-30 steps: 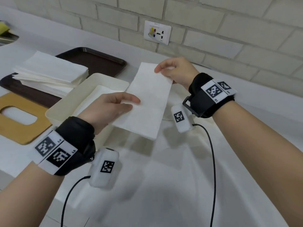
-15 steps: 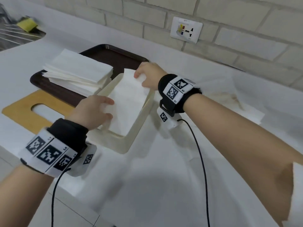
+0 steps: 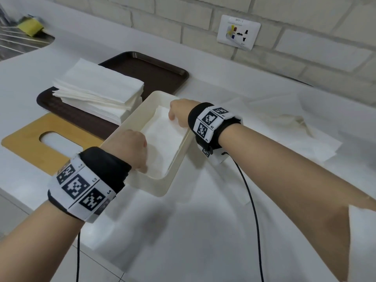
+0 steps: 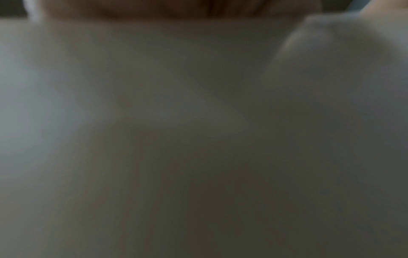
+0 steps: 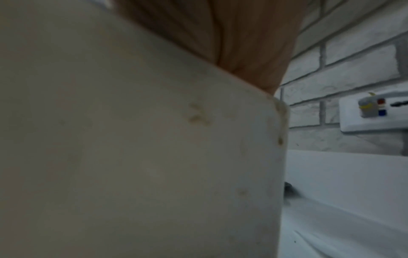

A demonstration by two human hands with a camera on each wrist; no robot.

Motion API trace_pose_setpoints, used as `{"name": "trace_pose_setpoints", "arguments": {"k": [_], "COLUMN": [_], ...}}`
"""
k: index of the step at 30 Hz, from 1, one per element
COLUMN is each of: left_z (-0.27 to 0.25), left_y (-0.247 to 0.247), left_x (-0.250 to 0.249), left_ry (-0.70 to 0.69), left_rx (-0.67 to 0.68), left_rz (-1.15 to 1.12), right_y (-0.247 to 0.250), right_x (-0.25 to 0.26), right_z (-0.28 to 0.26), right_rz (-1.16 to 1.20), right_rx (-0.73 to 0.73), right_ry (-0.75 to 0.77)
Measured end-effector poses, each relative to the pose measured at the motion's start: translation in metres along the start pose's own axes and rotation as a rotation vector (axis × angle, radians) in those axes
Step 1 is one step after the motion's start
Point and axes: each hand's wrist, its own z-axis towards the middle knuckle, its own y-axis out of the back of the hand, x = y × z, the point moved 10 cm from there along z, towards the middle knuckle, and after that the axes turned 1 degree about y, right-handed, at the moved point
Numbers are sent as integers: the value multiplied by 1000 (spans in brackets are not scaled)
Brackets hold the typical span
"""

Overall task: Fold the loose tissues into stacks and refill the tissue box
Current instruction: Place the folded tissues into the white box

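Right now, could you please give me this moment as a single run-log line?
step: folded tissue laid in tissue box | left hand: inside near end | right hand: inside far end | lid: off

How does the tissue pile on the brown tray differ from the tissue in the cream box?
The tissue pile on the brown tray is tall with many layers; the tissue in the cream box lies low below the rim. Nothing touches the pile; the left hand and right hand reach down onto the boxed tissue. Both are white and folded into rectangles.
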Motion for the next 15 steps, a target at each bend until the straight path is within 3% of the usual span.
{"name": "trace_pose_setpoints", "arguments": {"k": [2,5,7,9,12,15], "left_z": [-3,-9,-10,-7,-9,-13], "left_y": [1,11,14,5,-4,-9], "left_x": [-4,-16,-24,-28,-30,-36], "left_ry": [-11,-82,-169,-222,-175,-170], "left_rx": [-5,-148,-199,-107,12,17], "left_rz": [79,287,320,206,65,142], "right_y": [3,15,7,-6,-16,-18], "right_x": [6,17,23,30,27,29], "right_z": [-1,-7,-4,-2,2,4], "right_rz": [-59,-110,-94,-130,-106,-114], "right_rx": [-73,-200,-104,19,117,136], "right_ry": [46,130,197,253,209,201]}}
